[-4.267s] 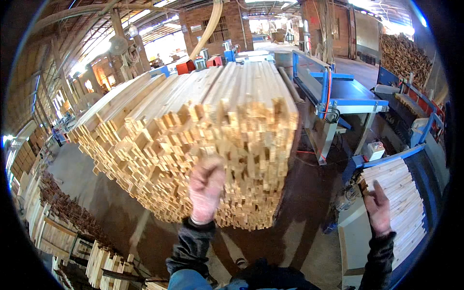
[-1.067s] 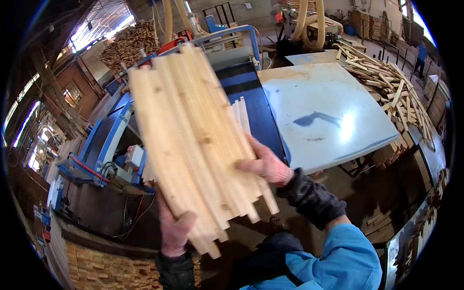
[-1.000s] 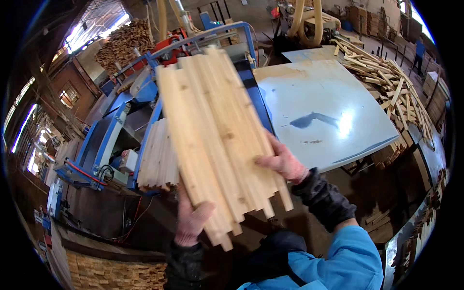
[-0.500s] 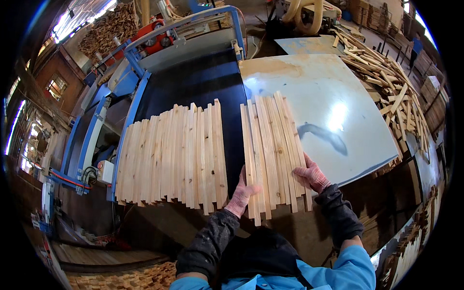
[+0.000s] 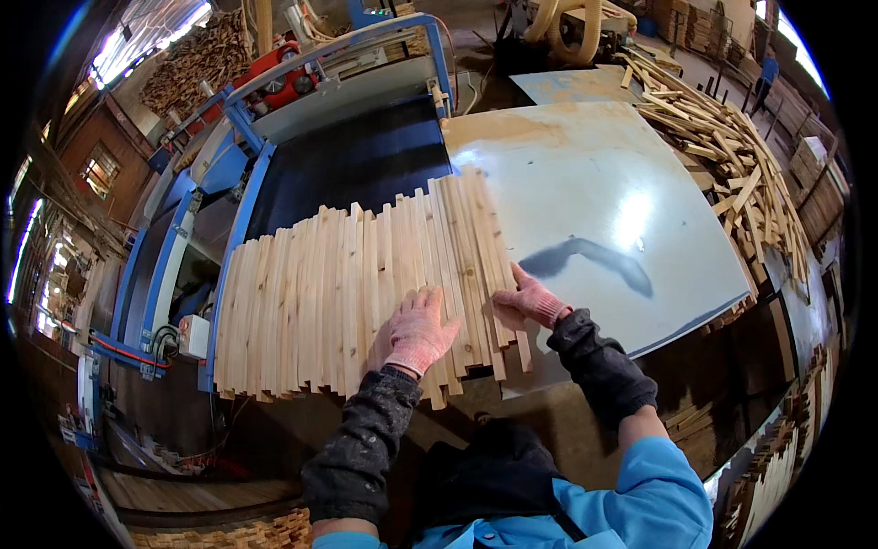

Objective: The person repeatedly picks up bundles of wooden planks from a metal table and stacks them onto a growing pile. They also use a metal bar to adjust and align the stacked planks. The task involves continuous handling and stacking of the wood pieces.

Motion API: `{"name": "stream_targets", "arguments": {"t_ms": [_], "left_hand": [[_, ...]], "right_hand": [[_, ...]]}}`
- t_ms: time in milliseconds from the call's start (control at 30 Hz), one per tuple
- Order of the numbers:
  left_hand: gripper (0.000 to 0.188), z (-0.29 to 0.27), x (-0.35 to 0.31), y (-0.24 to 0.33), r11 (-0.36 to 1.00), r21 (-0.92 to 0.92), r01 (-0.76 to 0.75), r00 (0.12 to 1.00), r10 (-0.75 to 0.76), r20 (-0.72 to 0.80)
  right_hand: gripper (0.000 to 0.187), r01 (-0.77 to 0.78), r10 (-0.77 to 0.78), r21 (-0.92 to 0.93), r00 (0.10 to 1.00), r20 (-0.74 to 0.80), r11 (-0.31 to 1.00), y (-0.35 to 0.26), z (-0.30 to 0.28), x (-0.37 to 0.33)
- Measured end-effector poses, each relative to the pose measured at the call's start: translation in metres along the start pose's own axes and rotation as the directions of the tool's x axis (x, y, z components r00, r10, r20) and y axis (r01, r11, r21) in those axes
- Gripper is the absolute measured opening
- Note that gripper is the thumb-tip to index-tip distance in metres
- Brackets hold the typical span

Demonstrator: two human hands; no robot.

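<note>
Light wooden strips [image 5: 338, 284] lie side by side in one wide row on the dark belt [image 5: 357, 165], their ends uneven. My left hand [image 5: 421, 331], in a pink work glove, rests flat on top of the strips with its fingers spread. At the row's right edge my right hand [image 5: 533, 300], gloved alike, grips the outermost strips. Its thumb lies over them and its fingers run along their outer side, partly hidden. Some strips at this end jut out toward me past the others.
A smooth pale metal sheet [image 5: 594, 201] adjoins the belt on the right. Beyond it lies a loose heap of wooden offcuts [image 5: 722, 156]. The machine's blue frame [image 5: 240, 229] borders the belt on the left. A person [image 5: 766, 80] stands far off at the upper right.
The separate bundle between my hands has moved left and now meets the row on the belt. My left hand has left the bundle's side and lies on top of the strips.
</note>
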State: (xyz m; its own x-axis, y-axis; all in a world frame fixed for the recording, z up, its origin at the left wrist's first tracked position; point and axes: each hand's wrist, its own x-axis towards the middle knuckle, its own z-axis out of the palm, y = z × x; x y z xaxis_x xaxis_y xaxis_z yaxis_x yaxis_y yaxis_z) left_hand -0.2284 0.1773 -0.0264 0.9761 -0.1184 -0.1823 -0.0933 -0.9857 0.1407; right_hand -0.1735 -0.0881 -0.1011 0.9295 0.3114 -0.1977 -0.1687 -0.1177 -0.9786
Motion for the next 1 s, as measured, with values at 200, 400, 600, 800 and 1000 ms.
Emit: {"name": "stream_targets", "arguments": {"t_ms": [200,400,600,800,1000], "left_hand": [[0.083,0.052,-0.007,-0.008,0.995,0.07,-0.07,0.995,0.075,-0.063],[0.078,0.051,-0.016,0.003,0.991,0.107,-0.084,0.984,0.099,-0.147],[0.08,0.055,-0.012,-0.001,0.992,0.1,-0.083,0.977,0.1,-0.187],[0.084,0.062,-0.008,-0.003,0.992,0.079,-0.096,0.973,0.11,-0.202],[0.085,0.057,-0.002,-0.01,0.994,0.081,-0.072,0.994,0.079,-0.077]], "right_hand": [[0.095,-0.193,0.1,-0.829,0.981,-0.165,0.525,-0.05,0.007,0.032],[0.101,-0.303,0.013,-0.783,0.935,-0.353,0.543,-0.087,0.057,0.057],[0.103,-0.3,0.001,-0.74,0.927,-0.375,0.602,-0.078,0.051,0.071],[0.104,-0.379,0.015,-0.737,0.894,-0.448,0.559,-0.074,0.022,0.06],[0.087,-0.387,-0.012,-0.723,0.878,-0.479,0.572,-0.075,0.021,0.047]]}}
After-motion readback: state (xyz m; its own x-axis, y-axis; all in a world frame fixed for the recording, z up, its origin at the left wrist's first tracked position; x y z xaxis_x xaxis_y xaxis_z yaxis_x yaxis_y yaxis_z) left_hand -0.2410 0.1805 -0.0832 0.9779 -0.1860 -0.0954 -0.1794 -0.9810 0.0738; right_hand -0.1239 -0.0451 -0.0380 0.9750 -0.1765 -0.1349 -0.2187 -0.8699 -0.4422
